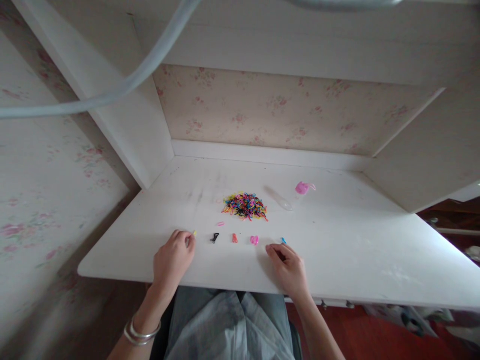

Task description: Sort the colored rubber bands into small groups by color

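Observation:
Small loop-shaped rubber bands in mixed colours lie in a heap (245, 206) on the white desk. Nearer to me is a row of small groups: black bands (215, 238), orange bands (235, 238) and pink bands (254, 240). My left hand (174, 255) rests at the row's left end, thumb and forefinger pinched, with yellow bands (195, 233) right at the fingertips. Whether the pinch holds them is unclear. At the right end, my right hand (288, 267) is closed with curled fingers, just in front of blue bands (284, 240). Its fingertips hide whatever they may hold.
A single pink band (221, 224) lies left of the heap's front. Behind and to the right is a clear container with a pink lid (302, 188). Side panels and an overhead shelf (292, 55) enclose the desk. A pale cable (146, 65) crosses the upper left.

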